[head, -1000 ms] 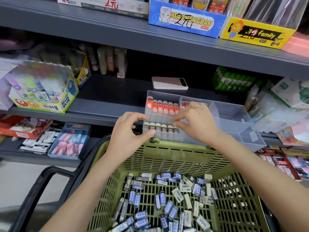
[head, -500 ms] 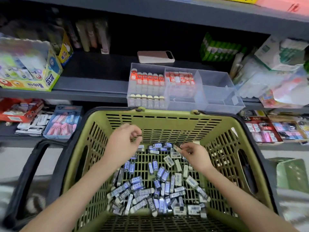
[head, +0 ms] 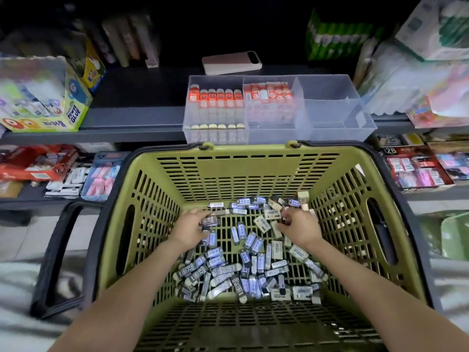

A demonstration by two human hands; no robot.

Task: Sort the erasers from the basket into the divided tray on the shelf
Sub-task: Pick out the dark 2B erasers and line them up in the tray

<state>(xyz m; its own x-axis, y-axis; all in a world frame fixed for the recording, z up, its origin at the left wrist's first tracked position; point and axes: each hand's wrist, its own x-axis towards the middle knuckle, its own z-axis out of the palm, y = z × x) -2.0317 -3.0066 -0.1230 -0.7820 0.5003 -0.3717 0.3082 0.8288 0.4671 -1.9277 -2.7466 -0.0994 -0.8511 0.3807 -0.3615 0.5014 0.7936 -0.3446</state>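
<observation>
Erasers (head: pixel 243 270), sleeves marked 2B, loose in green basket (head: pixel 241 168). From left: POWER GLUE box (head: pixel 73 115) on shelf (head: pixel 137 118); left hand (head: pixel 189 228) curled round dark 2B eraser (head: pixel 210 221); right hand (head: pixel 300 228) curled among pile, grip unclear; divided tray (head: pixel 330 97) on shelf; 12B carton (head: pixel 416 168).

Both hands have left the tray (head: pixel 330 102) and gone down into the basket (head: pixel 248 158). The left hand (head: pixel 189 228) now sits low, its fingers (head: pixel 203 226) curled on an eraser (head: pixel 210 221). The right hand (head: pixel 300 228) has moved to the far erasers (head: pixel 272 214), fingers curled.
</observation>
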